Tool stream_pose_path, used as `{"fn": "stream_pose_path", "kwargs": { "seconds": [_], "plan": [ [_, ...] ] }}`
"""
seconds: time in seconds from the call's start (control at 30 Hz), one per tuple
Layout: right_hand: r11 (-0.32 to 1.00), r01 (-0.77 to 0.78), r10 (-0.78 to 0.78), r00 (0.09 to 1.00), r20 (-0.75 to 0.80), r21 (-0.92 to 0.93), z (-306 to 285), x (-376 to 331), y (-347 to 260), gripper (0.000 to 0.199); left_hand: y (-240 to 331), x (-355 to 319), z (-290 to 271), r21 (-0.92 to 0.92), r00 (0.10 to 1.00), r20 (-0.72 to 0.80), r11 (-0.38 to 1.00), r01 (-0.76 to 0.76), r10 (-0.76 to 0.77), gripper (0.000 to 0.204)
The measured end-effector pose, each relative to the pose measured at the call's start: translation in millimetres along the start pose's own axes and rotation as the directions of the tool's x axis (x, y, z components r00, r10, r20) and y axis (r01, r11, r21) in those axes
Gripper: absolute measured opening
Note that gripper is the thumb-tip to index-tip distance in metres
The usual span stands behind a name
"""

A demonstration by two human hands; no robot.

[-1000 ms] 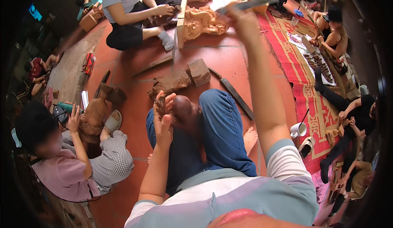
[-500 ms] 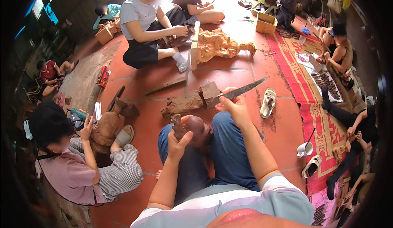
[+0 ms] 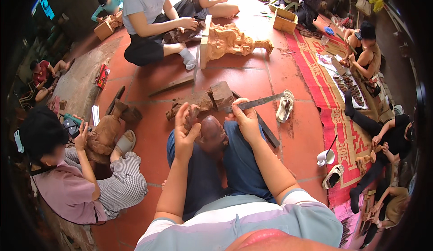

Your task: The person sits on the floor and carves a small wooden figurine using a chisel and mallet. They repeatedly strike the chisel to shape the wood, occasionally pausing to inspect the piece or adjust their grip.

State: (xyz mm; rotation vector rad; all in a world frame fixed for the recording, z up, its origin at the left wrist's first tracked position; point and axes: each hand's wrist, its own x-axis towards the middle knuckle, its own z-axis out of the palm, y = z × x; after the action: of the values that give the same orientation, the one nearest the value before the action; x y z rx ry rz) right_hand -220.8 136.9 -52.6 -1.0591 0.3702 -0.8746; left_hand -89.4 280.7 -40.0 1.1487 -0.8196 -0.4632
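Observation:
My left hand [image 3: 185, 131] is raised over my left knee, its thumb and fingers closed around a small dark carved wood piece [image 3: 192, 113]. In my right hand [image 3: 246, 118], above the right knee, is a long flat metal blade [image 3: 261, 101]; it points right, and its exact kind is unclear. Between my knees sits a brown wood carving [image 3: 211, 128] with a smooth rounded top. Its lower part is hidden by my legs. Just beyond my hands lie a rough carved wood piece [image 3: 180, 107] and a squared wood block [image 3: 221, 94].
A dark flat bar [image 3: 267, 131] lies beside my right knee. Farther off are a wooden strip [image 3: 171, 86] and a large carved statue [image 3: 232, 41] on its side. Sandals [image 3: 285, 107], a white mug [image 3: 325, 157] and a red mat [image 3: 311, 77] are at right. Several people sit around.
Both hands have moved closer together over the carving. The blade has dropped and lies flatter. My left fingers have lifted and straightened around the small piece. The whole view has shifted slightly.

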Motion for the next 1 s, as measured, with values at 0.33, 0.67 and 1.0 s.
{"fn": "stream_pose_path", "kwargs": {
  "seconds": [0.33, 0.67, 1.0],
  "plan": [
    [0.994, -0.019, 0.015, 0.999, -0.037, -0.106, 10.7, -6.5, -59.4, 0.017, 45.4, -65.3, 15.0, 0.220, 0.972, 0.144, 0.964, 0.150, -0.185, 0.060],
    [0.694, 0.449, 0.004, 0.779, 0.627, -0.563, 64.5, -7.6, -74.8, 0.015, 34.3, -36.6, 13.0, -0.156, 0.886, 0.330, 0.907, 0.392, -0.326, 0.074],
    [0.826, 0.054, 0.205, 0.898, 0.388, -0.561, 56.6, 28.8, -68.1, 0.015, 60.3, -28.5, 18.4, 0.524, 0.992, 0.101, 0.852, 0.008, -0.072, 0.043]
  ]
}}
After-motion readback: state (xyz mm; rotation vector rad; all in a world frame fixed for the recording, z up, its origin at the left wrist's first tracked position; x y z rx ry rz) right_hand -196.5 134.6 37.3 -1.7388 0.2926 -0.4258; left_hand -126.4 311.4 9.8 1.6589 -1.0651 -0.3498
